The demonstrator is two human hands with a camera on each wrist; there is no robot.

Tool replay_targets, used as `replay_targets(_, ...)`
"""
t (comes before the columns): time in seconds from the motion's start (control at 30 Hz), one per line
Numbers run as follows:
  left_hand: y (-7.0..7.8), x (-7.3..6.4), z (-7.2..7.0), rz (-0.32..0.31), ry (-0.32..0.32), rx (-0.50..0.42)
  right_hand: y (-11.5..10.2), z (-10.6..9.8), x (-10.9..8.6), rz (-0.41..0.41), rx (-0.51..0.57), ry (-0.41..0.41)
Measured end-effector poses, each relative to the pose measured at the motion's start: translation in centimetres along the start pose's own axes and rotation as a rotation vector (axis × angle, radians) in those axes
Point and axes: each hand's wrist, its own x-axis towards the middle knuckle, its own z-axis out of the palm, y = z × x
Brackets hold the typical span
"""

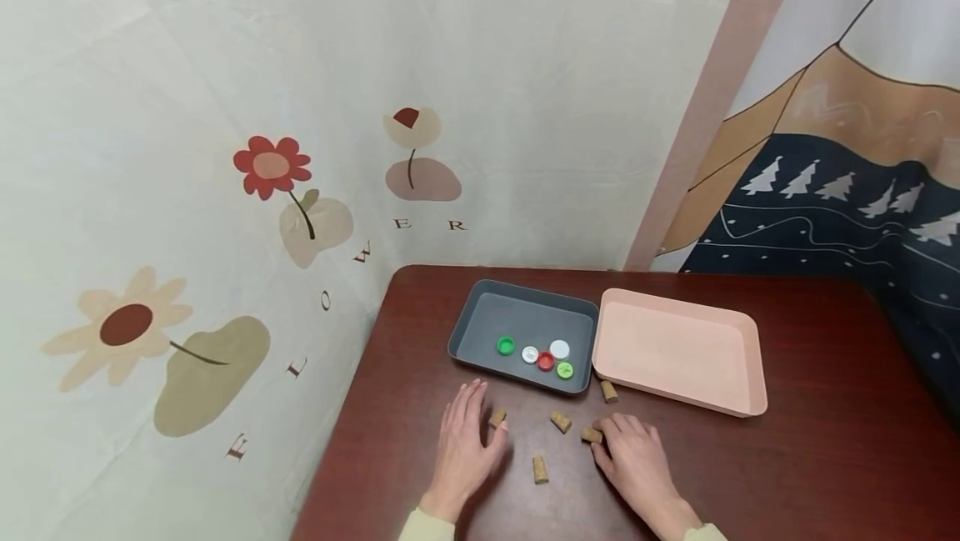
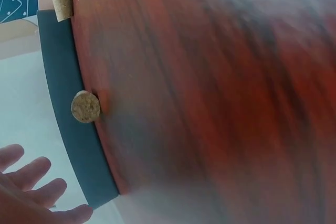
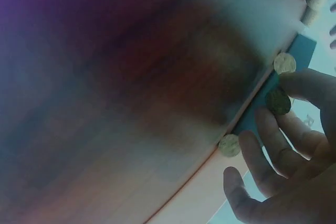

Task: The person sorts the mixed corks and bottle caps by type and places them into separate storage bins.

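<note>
My right hand point(image 1: 636, 462) pinches a small brown cork point(image 3: 278, 102) between thumb and forefinger, low over the dark red table. The other fingers of that hand are bent and spread apart. My left hand point(image 1: 463, 445) is held over the table with fingers extended and holds nothing. Just inside its thumb stands a cork point(image 1: 498, 418), whose round end faces the left wrist view. Between the hands lie a speckled cork point(image 1: 561, 422) and, nearer to me, another cork point(image 1: 540, 469). One more cork point(image 1: 608, 392) lies by the pink tray's near left corner.
Beyond the hands is a dark grey tray point(image 1: 480, 299) holding several bottle caps, among them a green cap point(image 1: 506, 346) and a red cap point(image 1: 546, 361). A pink tray point(image 1: 675, 349) adjoins it on the right. Printed cloth point(image 1: 525, 91) hangs behind the table.
</note>
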Motion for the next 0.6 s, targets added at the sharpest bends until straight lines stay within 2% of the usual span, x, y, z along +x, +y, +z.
replay_targets(0.23, 1.4, 0.6, 0.8, 0.009, -0.029, -0.024, 0.4, -1.2, -0.3, 0.078, 0.167, 0.083)
replay_targets(0.4, 2.4, 1.1, 1.4, 0.04, -0.055, -0.042, 0.9, -1.9, -0.5, 0.117, 0.22, 0.135)
replay_targets(0.6, 3.6, 1.9, 2.3, 0.138, -0.068, -0.024, 1.7, -2.6, -0.7, 0.133, 0.243, 0.204)
